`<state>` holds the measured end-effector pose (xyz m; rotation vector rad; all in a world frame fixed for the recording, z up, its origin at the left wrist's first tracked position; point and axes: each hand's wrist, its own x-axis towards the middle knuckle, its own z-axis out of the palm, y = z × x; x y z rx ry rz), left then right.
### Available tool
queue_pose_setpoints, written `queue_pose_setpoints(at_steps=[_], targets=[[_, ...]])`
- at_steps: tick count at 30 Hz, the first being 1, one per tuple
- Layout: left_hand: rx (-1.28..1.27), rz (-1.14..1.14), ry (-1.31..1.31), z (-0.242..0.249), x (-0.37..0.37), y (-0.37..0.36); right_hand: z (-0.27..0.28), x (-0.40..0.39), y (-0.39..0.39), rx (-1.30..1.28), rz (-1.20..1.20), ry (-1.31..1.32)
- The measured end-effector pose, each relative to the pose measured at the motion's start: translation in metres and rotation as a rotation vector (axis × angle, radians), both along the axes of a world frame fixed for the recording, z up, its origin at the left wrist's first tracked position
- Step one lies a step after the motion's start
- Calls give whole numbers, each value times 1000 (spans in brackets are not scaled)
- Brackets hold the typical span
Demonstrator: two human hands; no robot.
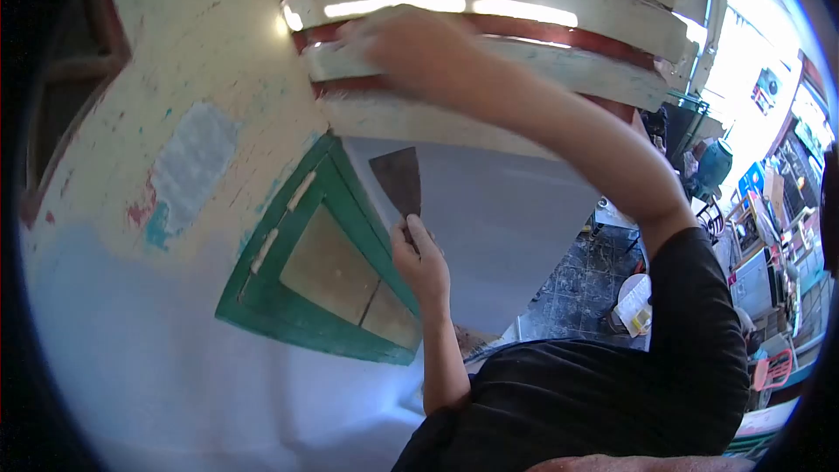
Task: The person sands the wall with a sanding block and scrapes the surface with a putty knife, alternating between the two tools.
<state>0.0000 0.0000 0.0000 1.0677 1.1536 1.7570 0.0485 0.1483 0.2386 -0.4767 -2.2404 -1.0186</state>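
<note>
My left hand [420, 255] is closed around a putty knife [400, 179], whose wide, dark, worn blade points upward. Behind the blade stands a smooth pale grey wall [498, 210]. To the left of this hand is a green-framed window [306, 262] with beige panes. My right hand [393, 39] is raised across the cream and red boards [568, 65] near the upper wall corner. Motion smears its fingers, and whether it holds anything does not show.
On the cream wall [223, 52] at left is a whitish filler patch [194, 162] beside turquoise and red paint marks. Light comes through gaps between the boards. Below right lie a dark tiled floor [568, 284], a white round container [634, 301] and cluttered shelves [756, 284].
</note>
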Motion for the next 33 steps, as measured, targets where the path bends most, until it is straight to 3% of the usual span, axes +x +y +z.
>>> queue_pose_setpoints(at_steps=[1, 2, 8, 18, 22, 24, 26, 30, 32, 33], targets=[[-8, 15, -4, 0, 0, 1, 3, 6, 4, 13, -21, 1], [-14, 27, -9, 1, 1, 3, -4, -13, 7, 72, -199, -32], [13, 12, -37, 9, 27, 10, 5, 13, -4, 4, -456, -114], [59, -61, -59, 22, 60, 18, 2, 157, -96, -104, -621, -39], [105, -73, -29, 28, 66, 16, 2, 215, -152, -48, -867, -146], [118, -81, -27, 30, 68, 15, 8, 231, -179, -209, -1148, -173], [123, -81, -3, 29, 66, 14, 19, 247, -202, -332, -1271, -140], [180, -92, -13, 24, 61, 17, 26, 282, -234, -211, -1342, -183], [150, -82, -31, 31, 62, 10, 24, 283, -228, 171, -961, -156], [154, -85, -30, 33, 63, 8, 28, 267, -222, 174, -965, -153]])
